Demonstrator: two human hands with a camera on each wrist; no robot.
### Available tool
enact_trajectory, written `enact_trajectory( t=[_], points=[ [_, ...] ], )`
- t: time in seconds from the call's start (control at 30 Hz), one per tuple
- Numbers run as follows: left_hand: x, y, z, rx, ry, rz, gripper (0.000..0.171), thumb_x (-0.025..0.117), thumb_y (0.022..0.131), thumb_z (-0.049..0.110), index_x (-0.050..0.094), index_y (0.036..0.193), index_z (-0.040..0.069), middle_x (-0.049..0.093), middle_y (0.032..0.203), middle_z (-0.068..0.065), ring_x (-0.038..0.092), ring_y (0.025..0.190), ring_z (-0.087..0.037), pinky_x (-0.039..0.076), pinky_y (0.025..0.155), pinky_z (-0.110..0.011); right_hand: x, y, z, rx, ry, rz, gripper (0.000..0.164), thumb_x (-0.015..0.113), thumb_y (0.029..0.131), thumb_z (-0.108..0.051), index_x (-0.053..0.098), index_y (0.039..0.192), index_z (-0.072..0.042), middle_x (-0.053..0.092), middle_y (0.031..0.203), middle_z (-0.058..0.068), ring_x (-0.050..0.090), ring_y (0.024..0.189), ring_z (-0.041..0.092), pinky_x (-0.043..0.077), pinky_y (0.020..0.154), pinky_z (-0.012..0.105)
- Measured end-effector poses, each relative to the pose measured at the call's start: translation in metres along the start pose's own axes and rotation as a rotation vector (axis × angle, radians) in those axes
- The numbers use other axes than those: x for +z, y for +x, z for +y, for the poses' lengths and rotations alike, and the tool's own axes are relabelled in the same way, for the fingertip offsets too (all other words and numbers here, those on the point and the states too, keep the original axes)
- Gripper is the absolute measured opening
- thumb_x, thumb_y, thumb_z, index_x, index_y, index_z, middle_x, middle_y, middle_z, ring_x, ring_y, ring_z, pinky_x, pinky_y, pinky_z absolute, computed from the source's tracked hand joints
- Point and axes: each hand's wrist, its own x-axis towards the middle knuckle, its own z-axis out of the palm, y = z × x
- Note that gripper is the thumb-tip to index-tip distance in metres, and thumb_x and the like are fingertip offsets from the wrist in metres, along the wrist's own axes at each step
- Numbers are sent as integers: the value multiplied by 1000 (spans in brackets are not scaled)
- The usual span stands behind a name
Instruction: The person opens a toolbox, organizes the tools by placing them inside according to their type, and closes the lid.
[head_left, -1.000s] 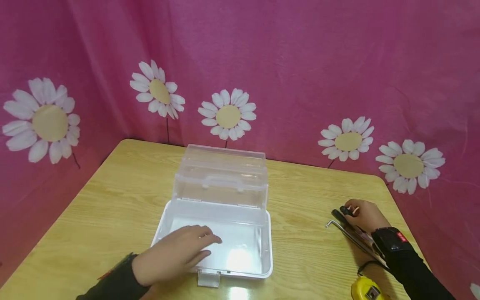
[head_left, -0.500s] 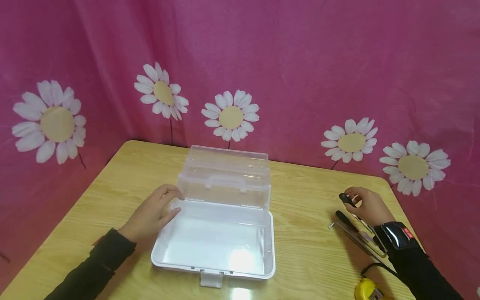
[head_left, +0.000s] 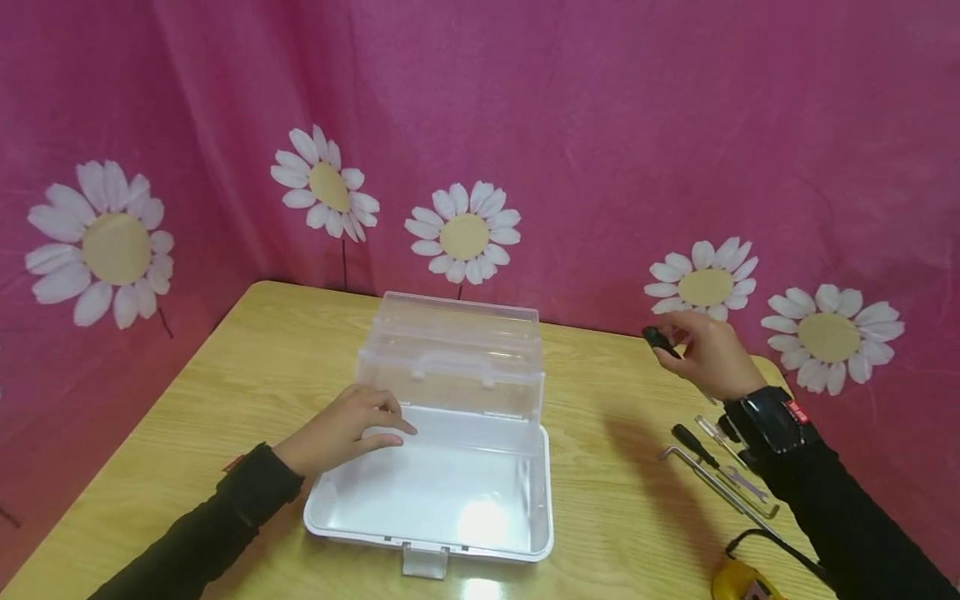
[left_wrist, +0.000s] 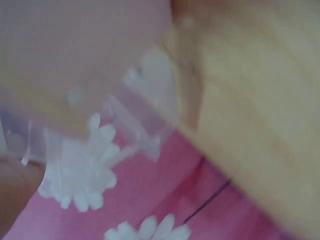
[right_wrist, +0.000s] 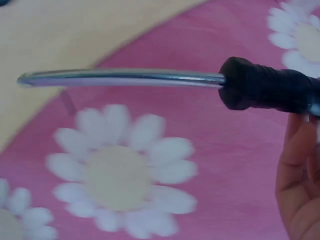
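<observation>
My right hand (head_left: 708,354) is raised above the table's right side and grips a screwdriver by its black handle (head_left: 660,340). The right wrist view shows the screwdriver (right_wrist: 125,77) with its long metal shaft pointing left. My left hand (head_left: 348,429) reaches over the left part of a white toolbox (head_left: 315,525), with fingers loosely bent and nothing held. The toolbox's clear lid (head_left: 450,387) stands raised at the back. Part of the left hand shows at the edge of the blurred left wrist view; contact with the toolbox cannot be told.
Right of the toolbox lie a black-handled screwdriver (head_left: 693,444), a bent metal wrench (head_left: 712,479), a small purple spanner (head_left: 746,483) and a thin clear-handled tool (head_left: 708,429). A yellow tape measure (head_left: 738,582) with a black strap sits nearer. Pink flowered cloth (head_left: 570,167) hangs behind.
My right hand has lifted the screwdriver off the group of tools, up and to the left. My left hand moved to the toolbox's left edge, then back right over its inside.
</observation>
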Motion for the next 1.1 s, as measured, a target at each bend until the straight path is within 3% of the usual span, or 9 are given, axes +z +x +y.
enact_trajectory(
  t=[0.13,0.27,0.37,0.53,0.67,0.87,1.0,1.1],
  points=[
    [4,-4,2,26,-27,69,16,65,86,27,75,98,25,60,83,14,53,86,-4,34,92,-39,-15,34,-23,-52,78,37,30,71,76,2,59,104,1,62,88,13,55,75,14,46,62,18],
    [5,-5,2,17,-30,89,15,66,86,28,76,96,25,61,82,15,54,84,-4,35,92,-39,-18,68,-42,-52,192,47,37,66,82,0,56,119,-1,60,95,14,51,78,1,43,69,13],
    [6,-5,2,-1,-32,77,14,66,86,29,76,96,25,61,82,16,53,85,-4,34,93,-38,-10,89,-53,-36,288,44,37,65,85,-3,56,122,-3,59,99,14,50,79,-6,44,74,15],
    [7,-5,0,-1,-22,64,15,65,86,29,76,97,26,61,81,15,55,86,-4,34,96,-40,18,116,-69,14,477,24,26,65,84,2,58,108,3,62,98,19,55,77,-12,46,75,10],
    [7,-5,0,-3,-16,70,15,66,86,29,76,96,26,61,80,16,54,85,-4,34,97,-40,47,128,-82,14,590,-13,23,66,82,6,56,102,7,63,96,24,61,78,-6,50,76,13],
    [9,-5,1,14,-28,89,14,66,85,29,76,94,26,62,80,15,54,85,-4,34,97,-40,86,125,-95,21,696,-98,22,67,80,8,55,98,7,61,97,22,67,90,22,51,73,17],
    [9,-4,1,13,-31,87,14,66,85,29,76,95,26,62,80,14,54,85,-4,34,98,-41,104,118,-96,17,709,-160,22,68,78,11,54,95,7,58,96,21,65,95,34,50,72,17],
    [8,-6,0,7,-21,92,14,67,85,28,76,95,27,61,79,15,54,84,-4,35,98,-40,114,114,-96,1,669,-211,23,69,77,11,58,97,7,60,100,21,65,96,34,51,73,19]
  ],
)
